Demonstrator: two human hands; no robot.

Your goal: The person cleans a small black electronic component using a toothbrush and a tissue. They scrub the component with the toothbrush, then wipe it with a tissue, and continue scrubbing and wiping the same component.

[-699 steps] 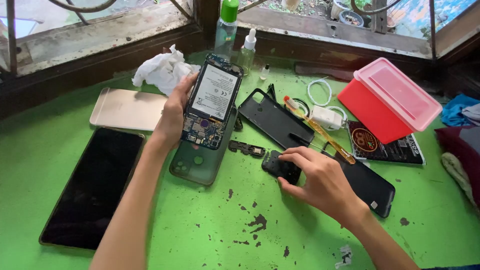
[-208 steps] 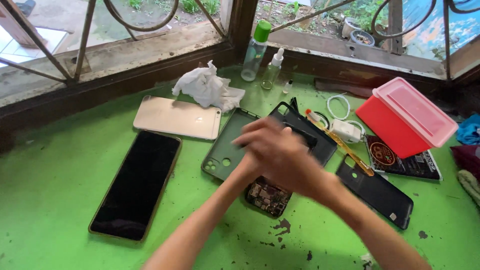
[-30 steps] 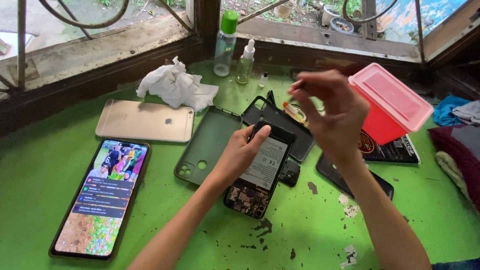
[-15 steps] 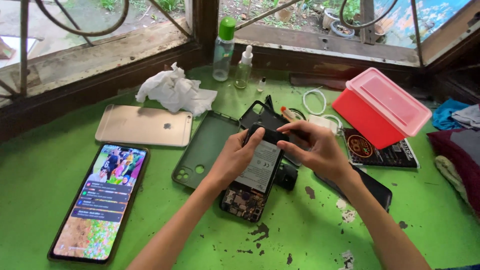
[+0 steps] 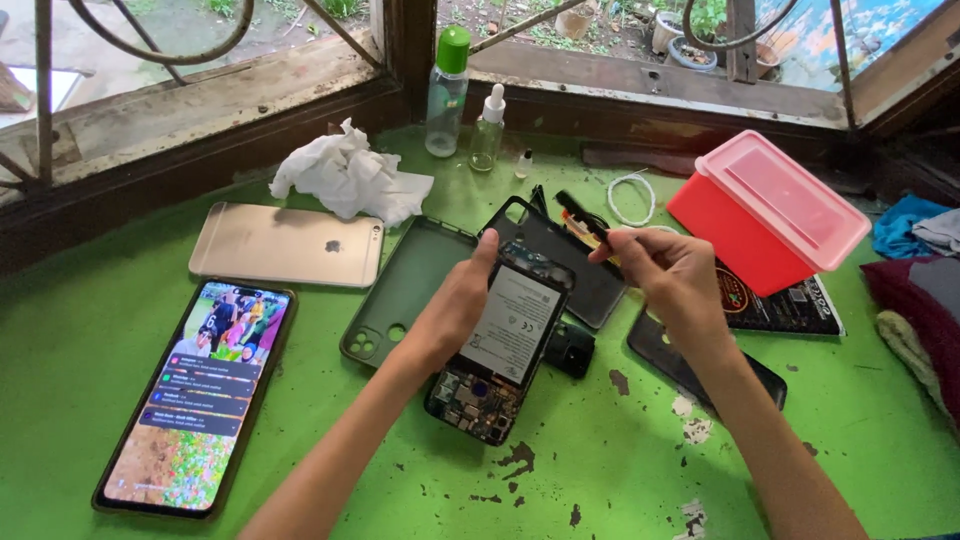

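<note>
An opened phone with its battery and circuit board bare lies tilted on the green table. My left hand grips its upper left edge. My right hand is raised just right of the phone's top, fingers pinched on a thin black tool that points up and left. A black back cover lies under and behind the phone. A dark green case lies to its left, partly hidden by my left hand.
A lit phone lies at the left, a gold phone face down behind it. Crumpled tissue, two bottles and a white ring stand near the window. A red box sits right, cloth at the far right.
My right hand has drawn back from the phone's top toward the right and lifted the thin black tool. My left hand keeps hold of the opened phone.
</note>
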